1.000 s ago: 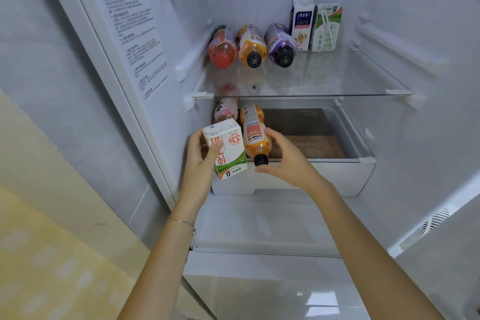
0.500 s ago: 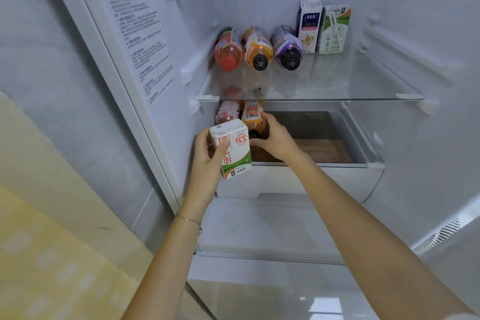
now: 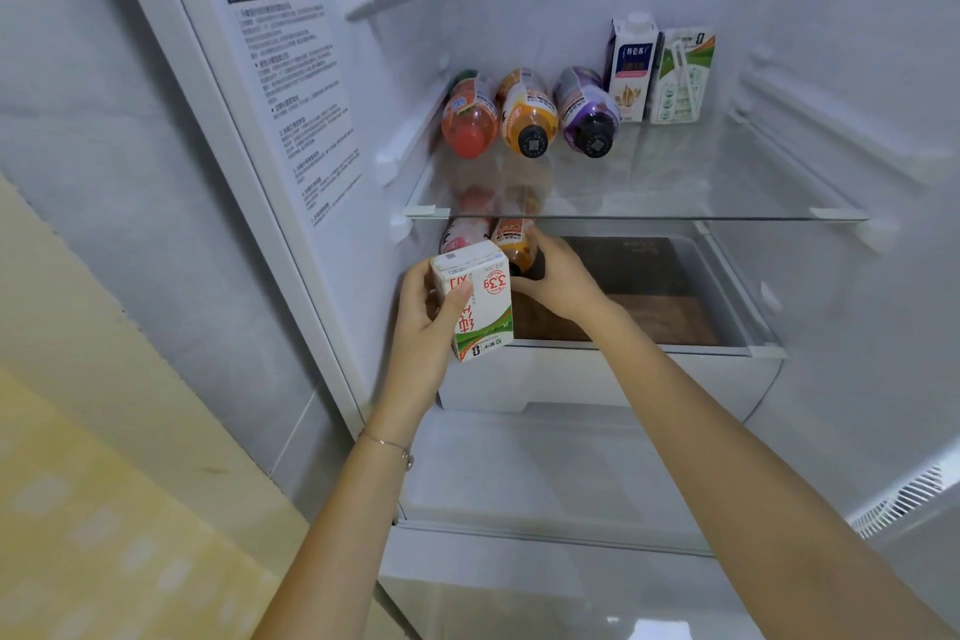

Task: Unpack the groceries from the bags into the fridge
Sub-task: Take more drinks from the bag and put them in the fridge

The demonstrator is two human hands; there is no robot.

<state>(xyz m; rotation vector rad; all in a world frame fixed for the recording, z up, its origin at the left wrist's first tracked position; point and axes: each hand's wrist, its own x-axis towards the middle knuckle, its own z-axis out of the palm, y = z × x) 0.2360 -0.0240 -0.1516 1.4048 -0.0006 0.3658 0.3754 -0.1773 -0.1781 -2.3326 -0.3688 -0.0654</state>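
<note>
1. Left grip (image 3: 428, 322) wraps the milk carton (image 3: 478, 301), held upside down before the drawer's (image 3: 623, 353) left corner.
2. Right grip (image 3: 558, 281) curls round the cap end of the orange bottle (image 3: 514, 244), in the drawer just beside the pink bottle (image 3: 462, 234).
3. Glass shelf (image 3: 675, 203) above carries three bottles (image 3: 527, 120) and two cartons (image 3: 631, 68).

The right hand (image 3: 558, 283) has pushed the orange bottle (image 3: 513, 244) into the drawer (image 3: 597, 374).

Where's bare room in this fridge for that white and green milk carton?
The glass shelf is bare across its front and right, beside two upright cartons. The clear drawer's right half is bare. Its left corner is crowded: a pink bottle and the orange bottle the right hand grips.
</note>
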